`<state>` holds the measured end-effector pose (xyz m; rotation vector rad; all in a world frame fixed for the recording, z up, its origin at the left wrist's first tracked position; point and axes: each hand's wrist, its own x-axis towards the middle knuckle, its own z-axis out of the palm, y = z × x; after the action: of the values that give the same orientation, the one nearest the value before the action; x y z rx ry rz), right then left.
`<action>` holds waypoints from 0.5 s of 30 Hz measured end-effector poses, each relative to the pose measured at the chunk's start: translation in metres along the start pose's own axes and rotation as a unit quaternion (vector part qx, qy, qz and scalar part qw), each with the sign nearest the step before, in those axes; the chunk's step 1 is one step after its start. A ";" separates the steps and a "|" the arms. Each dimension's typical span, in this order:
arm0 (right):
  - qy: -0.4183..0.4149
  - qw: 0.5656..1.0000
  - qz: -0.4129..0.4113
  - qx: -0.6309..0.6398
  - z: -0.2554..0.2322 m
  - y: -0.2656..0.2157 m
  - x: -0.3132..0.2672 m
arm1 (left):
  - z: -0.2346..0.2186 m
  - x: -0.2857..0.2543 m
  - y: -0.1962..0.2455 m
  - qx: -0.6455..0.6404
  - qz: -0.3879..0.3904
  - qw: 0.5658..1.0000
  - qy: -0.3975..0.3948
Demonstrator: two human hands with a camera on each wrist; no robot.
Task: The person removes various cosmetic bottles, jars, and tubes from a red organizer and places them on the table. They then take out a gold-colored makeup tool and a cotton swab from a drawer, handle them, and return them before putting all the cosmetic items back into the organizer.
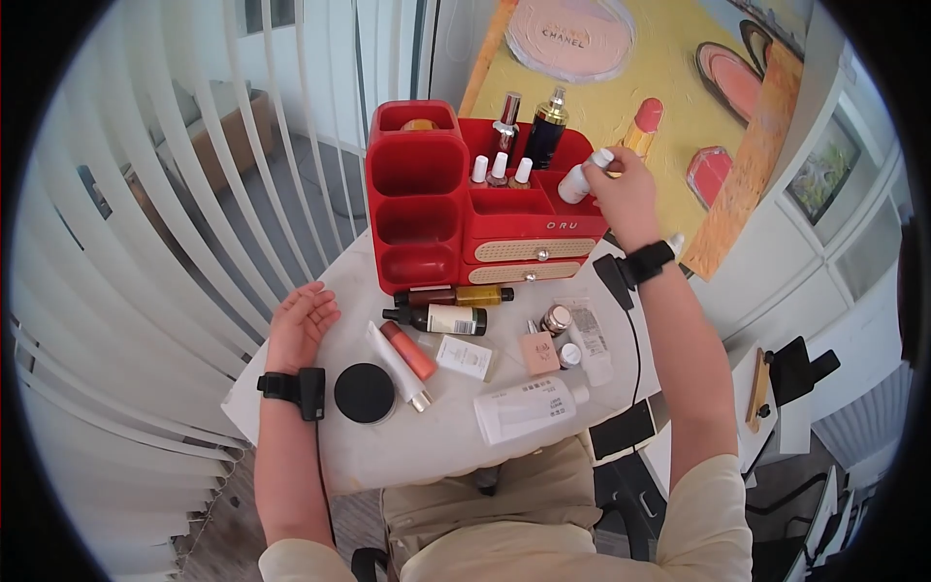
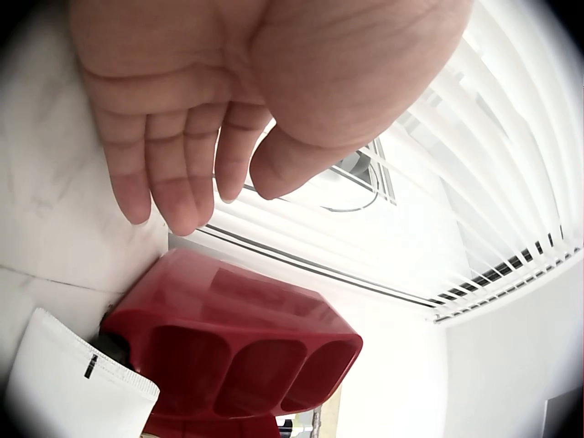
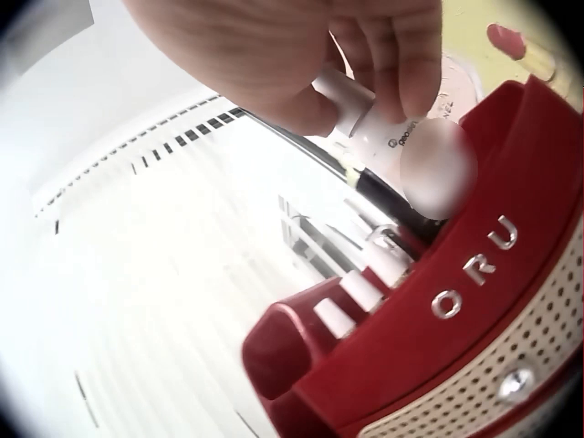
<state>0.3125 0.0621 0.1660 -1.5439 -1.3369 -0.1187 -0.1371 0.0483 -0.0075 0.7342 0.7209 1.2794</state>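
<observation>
right hand (image 1: 626,189) grasps a white bottle (image 1: 580,179) over the red organizer (image 1: 427,209); left hand (image 1: 301,325) rests released on the surface (image 1: 456,436).

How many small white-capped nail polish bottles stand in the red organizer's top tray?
3. The nail polish bottles stand side by side in the red organizer: left, middle, right. More may be hidden behind the right hand, which holds a white bottle.
</observation>
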 end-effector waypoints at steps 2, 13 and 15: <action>-0.026 0.999 0.005 -0.020 0.014 0.007 0.007 | 0.000 0.000 0.000 -0.002 0.001 1.000 0.002; -0.103 0.994 -0.022 -0.002 0.041 0.016 0.011 | 0.001 0.000 0.000 -0.007 -0.006 1.000 0.011; -0.098 0.995 -0.026 0.018 0.033 0.016 0.002 | 0.002 0.000 0.000 0.001 -0.003 1.000 0.013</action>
<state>0.3084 0.0904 0.1428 -1.5216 -1.5246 0.0246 -0.1352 0.0484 -0.0062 0.7178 0.7446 1.2846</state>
